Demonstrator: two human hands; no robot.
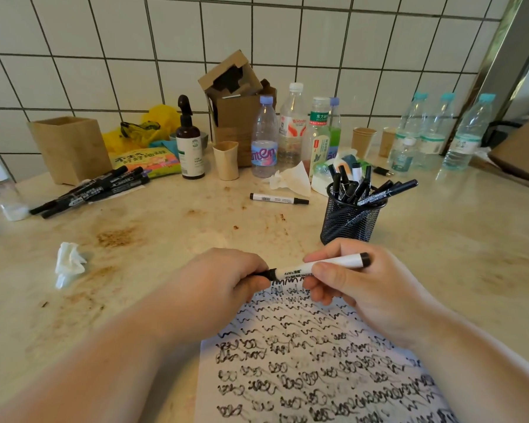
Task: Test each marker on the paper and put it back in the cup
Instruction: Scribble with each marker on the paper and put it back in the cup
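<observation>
We take the mesh cup [350, 221] as our landmark. In it stand several markers [376, 190]. Just before it, our two hands [223, 279] hold one marker [321, 265] level above the far edge of the paper [312, 361]. Left of the cup lies a single marker [278, 198]; farther left, a pile of markers [95, 190]. Behind the cup stand bottles [264, 138] and a cardboard box [239, 117].

Wall [287, 35] beyond the grip: white square tiles w/ dark grout, running full width. Beige stone-look countertop [153, 233] under and around the grip, brown stains to the left. Metallic frame [501, 56] far upper right. Soft, even light.
</observation>
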